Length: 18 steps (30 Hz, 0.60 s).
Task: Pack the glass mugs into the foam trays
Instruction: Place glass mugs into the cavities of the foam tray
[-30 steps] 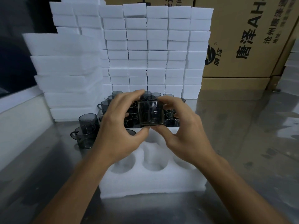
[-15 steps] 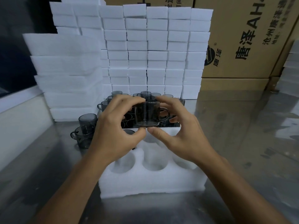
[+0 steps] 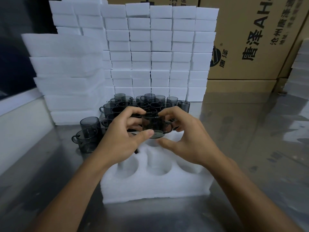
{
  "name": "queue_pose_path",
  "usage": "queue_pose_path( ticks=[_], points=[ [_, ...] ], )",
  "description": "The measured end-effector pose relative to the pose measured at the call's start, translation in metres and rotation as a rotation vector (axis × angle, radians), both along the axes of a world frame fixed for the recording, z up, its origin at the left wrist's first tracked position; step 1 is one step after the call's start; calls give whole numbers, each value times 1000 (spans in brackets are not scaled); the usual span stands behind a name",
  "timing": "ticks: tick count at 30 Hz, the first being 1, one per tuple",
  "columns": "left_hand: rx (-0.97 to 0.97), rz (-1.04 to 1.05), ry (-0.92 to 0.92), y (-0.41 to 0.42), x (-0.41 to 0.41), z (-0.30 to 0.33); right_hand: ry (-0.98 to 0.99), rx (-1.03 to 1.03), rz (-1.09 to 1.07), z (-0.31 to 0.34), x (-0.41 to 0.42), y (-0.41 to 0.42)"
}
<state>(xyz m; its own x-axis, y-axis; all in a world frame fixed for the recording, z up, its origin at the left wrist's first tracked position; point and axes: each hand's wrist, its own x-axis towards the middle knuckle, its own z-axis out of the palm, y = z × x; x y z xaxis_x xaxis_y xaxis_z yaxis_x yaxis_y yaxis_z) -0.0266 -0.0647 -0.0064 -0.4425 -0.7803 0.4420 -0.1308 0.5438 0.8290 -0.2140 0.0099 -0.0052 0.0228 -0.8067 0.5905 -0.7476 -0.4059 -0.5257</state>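
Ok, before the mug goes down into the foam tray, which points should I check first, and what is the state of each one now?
1. Smoky dark glass mug held by left hand and right hand: ok.
2. Mug upright, handle towards the right: ok.
3. Mug above the white foam tray: ok.
4. Three near round pockets empty: ok.
5. Pocket directly under the mug free: cannot tell, hands hide it.
6. Spare mugs apart behind the tray: ok.

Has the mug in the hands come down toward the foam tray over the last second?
Yes. The mug has sunk toward the foam tray, its base now level with the tray's far edge, and its handle has turned to the right.
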Motion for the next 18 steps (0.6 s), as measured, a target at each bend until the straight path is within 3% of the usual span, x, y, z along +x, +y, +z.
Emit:
queue_pose_path(
  ticks=[7,18],
  points=[
    [-30,61,-239,-3,-4,-8,-252,102,-1,1,-5,-4],
    [-78,68,-299,-2,0,-7,-218,177,60,0,-8,-5]
  ],
)
